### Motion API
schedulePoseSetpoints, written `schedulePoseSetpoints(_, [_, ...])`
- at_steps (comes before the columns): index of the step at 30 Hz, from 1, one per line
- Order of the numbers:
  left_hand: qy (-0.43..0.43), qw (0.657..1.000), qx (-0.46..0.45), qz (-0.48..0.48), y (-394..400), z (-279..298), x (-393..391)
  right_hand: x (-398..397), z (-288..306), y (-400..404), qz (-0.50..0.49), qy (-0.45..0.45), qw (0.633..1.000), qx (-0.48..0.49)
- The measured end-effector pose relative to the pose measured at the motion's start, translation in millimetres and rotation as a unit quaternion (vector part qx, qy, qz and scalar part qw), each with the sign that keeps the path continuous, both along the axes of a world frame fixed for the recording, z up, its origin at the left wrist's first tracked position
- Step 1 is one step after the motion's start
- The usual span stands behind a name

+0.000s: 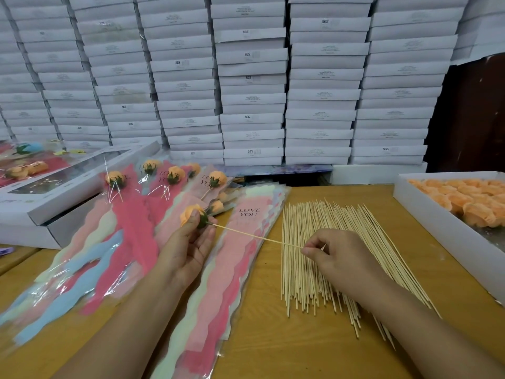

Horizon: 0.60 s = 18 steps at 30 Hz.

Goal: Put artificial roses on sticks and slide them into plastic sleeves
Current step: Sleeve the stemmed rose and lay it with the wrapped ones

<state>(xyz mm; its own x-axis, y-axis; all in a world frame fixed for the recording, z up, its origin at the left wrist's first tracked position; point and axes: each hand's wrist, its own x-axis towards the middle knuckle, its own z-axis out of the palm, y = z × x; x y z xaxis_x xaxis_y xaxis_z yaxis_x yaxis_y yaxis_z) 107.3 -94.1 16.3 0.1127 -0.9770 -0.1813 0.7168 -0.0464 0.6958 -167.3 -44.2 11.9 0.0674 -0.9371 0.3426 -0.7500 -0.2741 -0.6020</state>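
Observation:
My left hand holds an orange artificial rose with a green base between thumb and fingers. A thin wooden stick runs from the rose's base to my right hand, which pinches its far end. Beneath my right hand lies a pile of several wooden sticks. A stack of pastel plastic sleeves printed "LOVE YOU" lies under the stick. Several sleeved roses lie behind my left hand.
A white box of orange rose heads sits at the right on the wooden table. More loose sleeves spread at the left. A windowed gift box stands at the back left. White cartons are stacked in a wall behind.

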Motion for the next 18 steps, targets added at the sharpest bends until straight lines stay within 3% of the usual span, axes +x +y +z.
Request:
schedulePoseSetpoints(6, [-0.028, 0.999, 0.000, -0.015, 3, -2, -8, -3, 3, 0, 0.000, 0.043, 0.999, -0.011])
schedulePoseSetpoints(11, [-0.036, 0.998, -0.005, -0.058, 8, -6, -24, 7, 0, 3, 0.017, 0.025, 0.999, -0.012])
schedulePoseSetpoints(18, [-0.011, 1.000, -0.002, 0.012, 3, 5, -8, 4, 1, 1, -0.018, 0.036, 0.999, -0.027])
